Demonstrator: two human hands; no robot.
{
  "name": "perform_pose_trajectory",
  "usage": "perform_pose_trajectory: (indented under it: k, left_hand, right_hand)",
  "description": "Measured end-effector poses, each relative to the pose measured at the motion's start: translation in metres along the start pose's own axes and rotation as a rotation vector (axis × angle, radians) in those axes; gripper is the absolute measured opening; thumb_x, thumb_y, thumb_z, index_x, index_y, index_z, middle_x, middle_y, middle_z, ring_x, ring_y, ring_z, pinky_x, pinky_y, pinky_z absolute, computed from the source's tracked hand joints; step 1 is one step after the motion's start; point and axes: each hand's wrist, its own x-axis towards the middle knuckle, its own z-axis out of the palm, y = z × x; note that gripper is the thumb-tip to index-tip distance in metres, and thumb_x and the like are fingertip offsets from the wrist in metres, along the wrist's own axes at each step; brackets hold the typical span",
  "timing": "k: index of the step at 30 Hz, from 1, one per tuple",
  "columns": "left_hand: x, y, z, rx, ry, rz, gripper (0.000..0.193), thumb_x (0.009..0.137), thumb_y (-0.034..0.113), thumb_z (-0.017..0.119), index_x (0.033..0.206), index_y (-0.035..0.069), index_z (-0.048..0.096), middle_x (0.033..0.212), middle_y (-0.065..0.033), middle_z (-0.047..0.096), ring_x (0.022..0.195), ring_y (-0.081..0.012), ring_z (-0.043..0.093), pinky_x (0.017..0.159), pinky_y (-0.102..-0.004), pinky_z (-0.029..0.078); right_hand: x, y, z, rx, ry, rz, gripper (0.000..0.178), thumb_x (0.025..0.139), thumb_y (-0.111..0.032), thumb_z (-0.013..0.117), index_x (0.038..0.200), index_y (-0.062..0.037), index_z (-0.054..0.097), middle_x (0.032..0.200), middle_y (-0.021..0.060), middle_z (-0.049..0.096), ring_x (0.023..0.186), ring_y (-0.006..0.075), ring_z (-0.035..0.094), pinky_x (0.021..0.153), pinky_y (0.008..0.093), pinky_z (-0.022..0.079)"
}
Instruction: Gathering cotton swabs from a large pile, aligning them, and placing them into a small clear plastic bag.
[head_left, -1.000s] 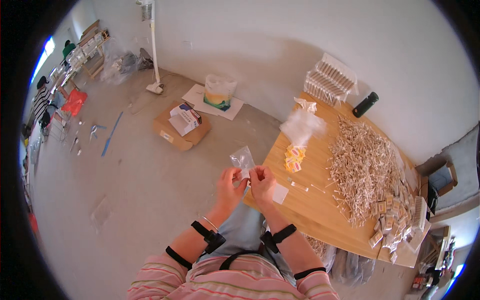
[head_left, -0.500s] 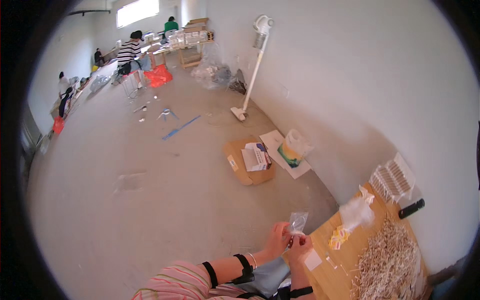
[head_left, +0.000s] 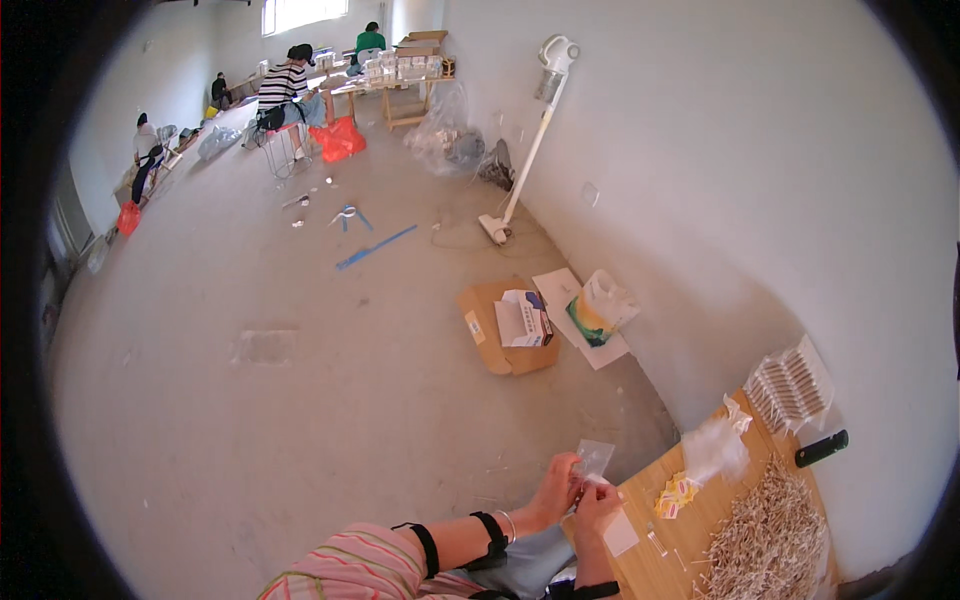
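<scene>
Close together at the table's left edge, my two hands work on a small clear plastic bag [head_left: 597, 456]. My left hand [head_left: 554, 490] pinches the bag, which sticks out beyond the fingertips. The fingers of my right hand [head_left: 598, 508] are closed right beside it, near a small white piece [head_left: 597, 481]; what they grip is partly hidden. Under and beside the right hand lies a white card [head_left: 620, 534] on the wooden table [head_left: 640, 485]. Loose cotton swabs [head_left: 657, 542] lie near the card, and a large heap of swabs [head_left: 770, 530] covers the table's right part.
Yellow-and-white packets [head_left: 677, 494], clear plastic bags [head_left: 716, 450], a black cylinder [head_left: 822, 448] and a rack of bundled swabs [head_left: 790, 388] are on the table. Cardboard [head_left: 490, 345] and a stick vacuum [head_left: 525, 150] stand beyond. Several people sit working at the far end.
The bag has tipped from nearly upright toward the right. The white piece at my fingers shows more now. My hands stay close together, and the whole view has shifted slightly.
</scene>
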Motion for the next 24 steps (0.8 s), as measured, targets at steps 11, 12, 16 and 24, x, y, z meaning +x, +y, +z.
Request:
perform_pose_trajectory:
  k: [11, 12, 16, 24]
  left_hand:
    - [-0.008, -0.015, 0.004, 0.094, -0.013, 0.031, 0.039, 0.086, 0.0, 0.059, 0.122, 0.003, 0.043, 0.113, -0.0211, 0.051, 0.102, -0.0329, 0.054, 0.086, -0.0395, 0.046]
    - [-0.008, -0.017, 0.006, 0.087, 0.042, 0.054, 0.038, 0.087, 0.001, 0.059, 0.122, 0.003, 0.044, 0.113, -0.0207, 0.051, 0.102, -0.0316, 0.054, 0.086, -0.0395, 0.046]
    - [0.0, -0.011, -0.001, 0.12, 0.093, 0.017, 0.03, 0.09, 0.006, 0.061, 0.116, 0.002, 0.048, 0.102, -0.0146, 0.057, 0.083, -0.0238, 0.059, 0.073, -0.0352, 0.049]
    - [0.018, -0.009, -0.011, -0.58, 0.129, -0.568, 0.024, 0.089, 0.016, 0.067, 0.105, 0.003, 0.054, 0.089, -0.0092, 0.062, 0.076, -0.0165, 0.064, 0.065, -0.0293, 0.053]
  right_hand:
    - [-0.006, -0.017, -0.02, -0.67, 0.059, -0.867, 0.013, 0.084, -0.011, 0.065, 0.094, -0.0064, 0.058, 0.086, 0.0122, 0.061, 0.073, 0.0308, 0.062, 0.062, 0.0422, 0.052]
    - [-0.003, -0.012, -0.019, -0.682, 0.076, -0.882, 0.011, 0.084, -0.011, 0.065, 0.092, -0.0077, 0.058, 0.085, 0.0118, 0.061, 0.073, 0.0311, 0.062, 0.063, 0.0419, 0.053]
    - [-0.001, -0.006, -0.018, -0.586, 0.082, -0.808, 0.005, 0.083, -0.007, 0.064, 0.084, -0.0085, 0.06, 0.082, 0.0122, 0.062, 0.073, 0.0331, 0.061, 0.064, 0.0432, 0.051]
    - [0.047, -0.013, -0.011, -0.332, 0.002, -0.526, 0.002, 0.083, -0.009, 0.065, 0.081, -0.0078, 0.066, 0.079, 0.0111, 0.065, 0.079, 0.0307, 0.064, 0.067, 0.0386, 0.052]
